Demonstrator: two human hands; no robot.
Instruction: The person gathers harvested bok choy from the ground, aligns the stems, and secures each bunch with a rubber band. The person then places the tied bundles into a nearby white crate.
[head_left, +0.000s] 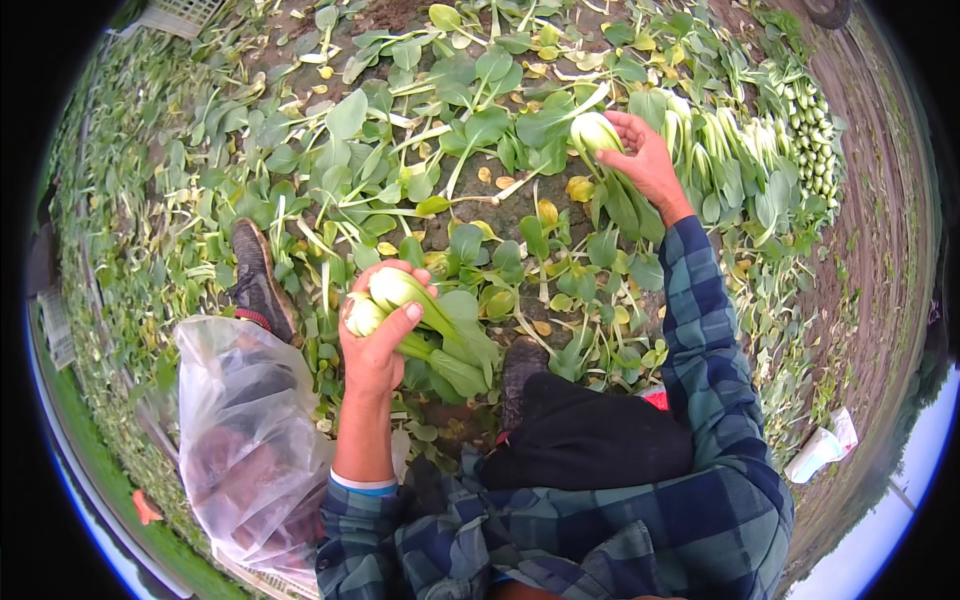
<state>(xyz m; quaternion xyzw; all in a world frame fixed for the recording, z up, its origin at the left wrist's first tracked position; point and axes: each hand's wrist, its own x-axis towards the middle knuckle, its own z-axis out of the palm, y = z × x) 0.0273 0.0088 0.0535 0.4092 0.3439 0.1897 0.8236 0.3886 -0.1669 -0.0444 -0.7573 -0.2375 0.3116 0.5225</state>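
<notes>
Two heads of bok choy (409, 300) rest in my left hand (379, 337), their pale bases in my palm and the green leaves pointing down to the right. My thumb lies across them. Farther out on the right, my right hand (641, 157) grips another bok choy head (595, 135) by its side, its base pointing away from me and its leaves hanging back towards me. Just beyond that hand lies a row of trimmed bok choy (720, 142) with pale stems. Loose green and yellowing leaves (480, 247) cover the soil beneath both hands.
Stacked bok choy with bases outward (814, 142) stand at the far right. A plastic crate (180, 15) sits at the top left, another crate (56, 326) at the left edge. Clear plastic sheeting (247, 435) covers my left leg. A white container (817, 454) lies at the right.
</notes>
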